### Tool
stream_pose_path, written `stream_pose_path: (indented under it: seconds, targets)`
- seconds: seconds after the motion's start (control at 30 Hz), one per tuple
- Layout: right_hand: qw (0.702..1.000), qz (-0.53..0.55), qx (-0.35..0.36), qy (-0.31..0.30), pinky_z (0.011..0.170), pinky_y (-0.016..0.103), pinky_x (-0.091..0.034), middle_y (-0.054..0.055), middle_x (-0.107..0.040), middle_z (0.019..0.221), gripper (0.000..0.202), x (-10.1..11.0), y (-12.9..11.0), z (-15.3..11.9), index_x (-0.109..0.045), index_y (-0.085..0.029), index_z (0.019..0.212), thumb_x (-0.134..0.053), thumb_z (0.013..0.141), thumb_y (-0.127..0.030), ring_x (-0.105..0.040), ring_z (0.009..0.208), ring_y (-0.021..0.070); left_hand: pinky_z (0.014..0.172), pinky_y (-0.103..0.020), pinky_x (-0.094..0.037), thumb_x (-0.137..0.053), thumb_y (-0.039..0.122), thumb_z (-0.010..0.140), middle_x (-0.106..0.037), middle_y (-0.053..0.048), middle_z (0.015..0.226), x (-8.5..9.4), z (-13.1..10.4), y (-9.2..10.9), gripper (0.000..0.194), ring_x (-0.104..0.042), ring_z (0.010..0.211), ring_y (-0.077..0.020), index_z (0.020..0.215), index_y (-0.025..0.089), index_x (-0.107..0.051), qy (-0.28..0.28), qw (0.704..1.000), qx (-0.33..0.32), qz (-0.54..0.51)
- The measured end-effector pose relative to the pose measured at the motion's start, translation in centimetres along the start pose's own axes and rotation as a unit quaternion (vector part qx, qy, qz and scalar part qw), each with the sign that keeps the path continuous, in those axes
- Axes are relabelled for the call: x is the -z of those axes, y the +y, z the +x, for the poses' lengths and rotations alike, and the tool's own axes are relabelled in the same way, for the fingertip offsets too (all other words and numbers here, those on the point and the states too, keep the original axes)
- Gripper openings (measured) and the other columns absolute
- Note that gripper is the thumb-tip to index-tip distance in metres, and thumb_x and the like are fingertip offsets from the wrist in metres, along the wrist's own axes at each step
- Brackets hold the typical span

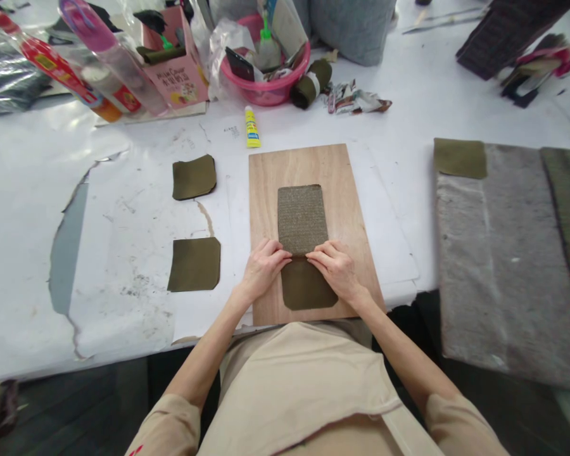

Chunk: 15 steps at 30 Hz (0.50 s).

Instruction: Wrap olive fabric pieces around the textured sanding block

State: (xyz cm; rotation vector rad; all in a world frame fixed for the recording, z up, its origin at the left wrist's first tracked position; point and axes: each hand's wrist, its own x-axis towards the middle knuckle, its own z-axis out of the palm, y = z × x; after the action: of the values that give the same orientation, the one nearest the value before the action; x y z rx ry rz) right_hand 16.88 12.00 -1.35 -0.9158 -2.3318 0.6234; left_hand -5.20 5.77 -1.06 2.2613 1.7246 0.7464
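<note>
Left hand, right hand, inward-turned

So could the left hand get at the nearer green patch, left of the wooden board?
Probably yes: nothing seems to stand between the left hand and the nearer green patch, though that hand is busy at the textured fabric.
</note>
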Motion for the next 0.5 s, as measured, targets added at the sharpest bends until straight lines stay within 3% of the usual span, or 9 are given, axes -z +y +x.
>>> stream_pose_path:
  seconds: [0.5]
  targets:
    - [0.999, 0.008, 0.009, -0.041, 0.089, 0.035, -0.046, 0.004, -0.062, 0.096, 0.03, -0.2, 0.4, -0.3, -0.072, -0.031, 0.109, -0.048, 0.097, -0.017, -0.053, 0.097, 0.0184, 0.074, -0.029, -0.051, -0.043, 0.02, 0.098, -0.064, -0.007, 0.094, -0.7, -1.5, -0.4, 0.024, -0.058, 0.088, -0.0164, 0.104, 0.019, -0.066, 0.0, 1.0, -0.022, -0.008]
